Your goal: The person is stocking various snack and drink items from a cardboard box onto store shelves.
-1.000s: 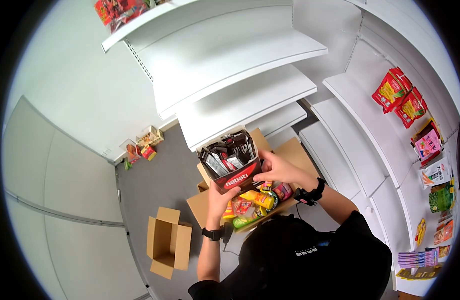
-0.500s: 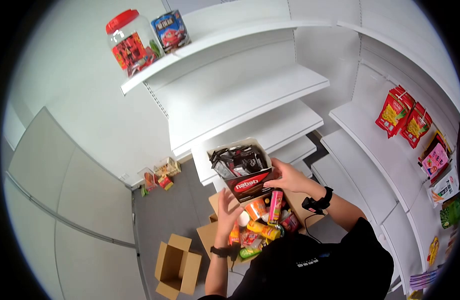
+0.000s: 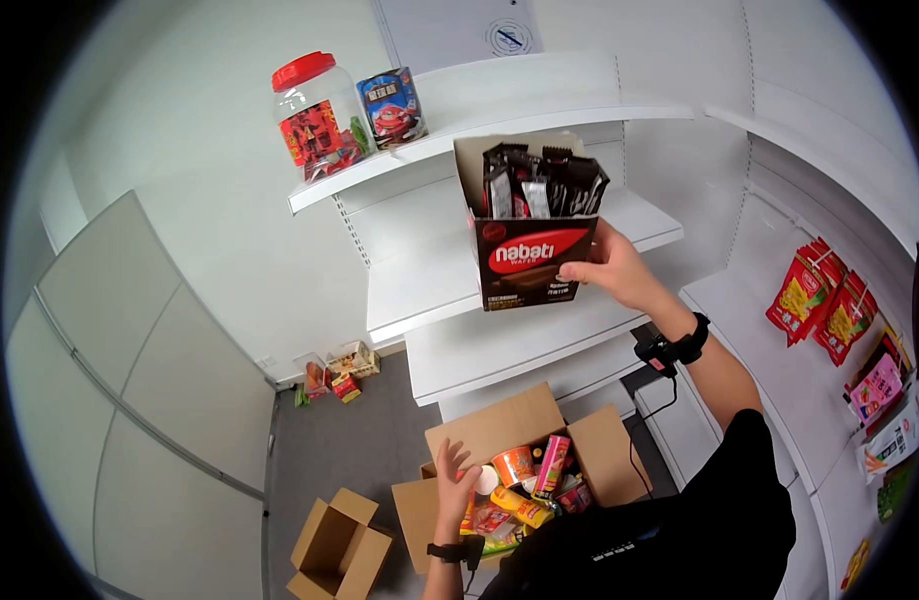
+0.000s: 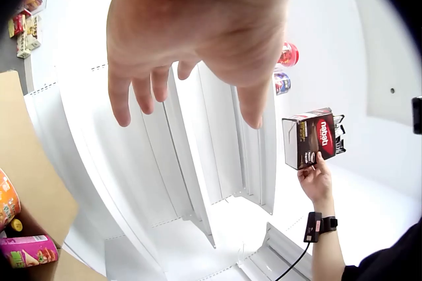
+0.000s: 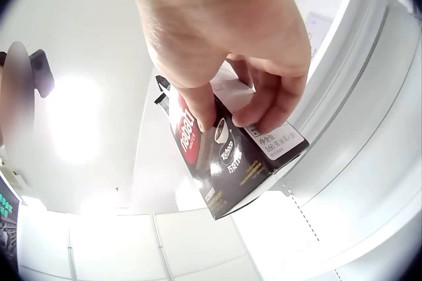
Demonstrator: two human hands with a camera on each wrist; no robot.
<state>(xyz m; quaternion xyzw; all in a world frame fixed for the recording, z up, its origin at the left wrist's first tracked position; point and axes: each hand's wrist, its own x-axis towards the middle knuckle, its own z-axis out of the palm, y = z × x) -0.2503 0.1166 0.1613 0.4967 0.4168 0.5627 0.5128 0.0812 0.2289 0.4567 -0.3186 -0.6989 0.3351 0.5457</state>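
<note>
An open-topped dark brown nabati wafer box (image 3: 530, 262), full of black and silver sachets (image 3: 540, 185), is up in the air in front of the shelves. My right hand (image 3: 620, 268) grips it by its right side, thumb on the printed front. In the right wrist view the fingers of that hand (image 5: 231, 63) curl over the edge of the box (image 5: 227, 156). Lower down, my left hand (image 3: 456, 480) is held with fingers spread and nothing in them, above the left part of a carton (image 3: 500, 415) of snacks. The left wrist view shows its fingers straight.
White shelves (image 3: 540, 340) rise ahead. On the top shelf stand a red-lidded jar (image 3: 320, 120) and a blue box (image 3: 392, 108). Red snack bags (image 3: 808, 290) hang at the right. A small open carton (image 3: 340, 550) sits on the floor, with a few packages (image 3: 347, 387) by the wall.
The left hand has let go of the wafer box and dropped away from it. The right hand has raised the box towards the upper shelf. The head view has tilted upward.
</note>
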